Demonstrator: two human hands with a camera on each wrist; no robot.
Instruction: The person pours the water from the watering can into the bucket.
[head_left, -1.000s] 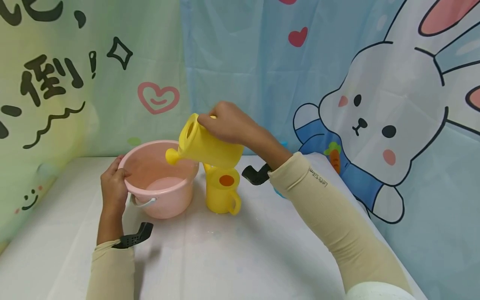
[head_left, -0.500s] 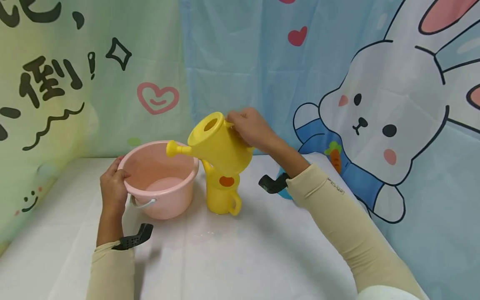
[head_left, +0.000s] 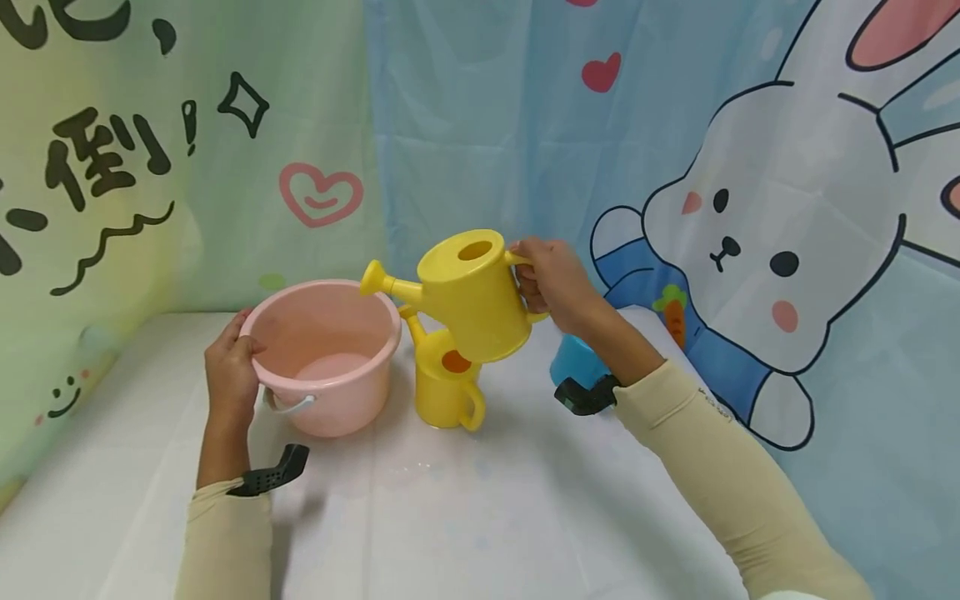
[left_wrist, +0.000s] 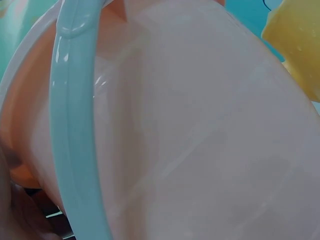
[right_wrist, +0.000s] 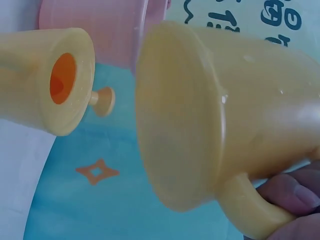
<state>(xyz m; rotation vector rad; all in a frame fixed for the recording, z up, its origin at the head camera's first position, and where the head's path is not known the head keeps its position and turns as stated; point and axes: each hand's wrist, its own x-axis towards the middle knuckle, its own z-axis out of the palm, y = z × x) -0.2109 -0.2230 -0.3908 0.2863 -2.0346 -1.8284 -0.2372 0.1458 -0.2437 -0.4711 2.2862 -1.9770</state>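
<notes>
A yellow watering can (head_left: pixel 480 300) hangs in the air, tipped slightly with its spout toward the left. My right hand (head_left: pixel 558 283) grips its handle; in the right wrist view the fingers curl round that handle (right_wrist: pixel 252 210). The spout's end lies over or near the right rim of a pink bucket (head_left: pixel 330 408). My left hand (head_left: pixel 231 367) holds the bucket's left rim, the thumb over the edge and the other fingers mostly hidden. Below the raised can, a second yellow watering can (head_left: pixel 442 392) stands upright on the table, right of the bucket.
A blue container (head_left: pixel 577 360) stands behind my right wrist, partly covered. Small water drops (head_left: pixel 420 467) lie on the white tablecloth (head_left: pixel 480 517). Behind the table hangs a printed curtain (head_left: pixel 465 150). The bucket's pale handle (left_wrist: pixel 77 125) hangs down its side.
My right hand has drawn the raised watering can to the right and tilted it back from a steep pour to nearly level. The left hand and the bucket stay in place.
</notes>
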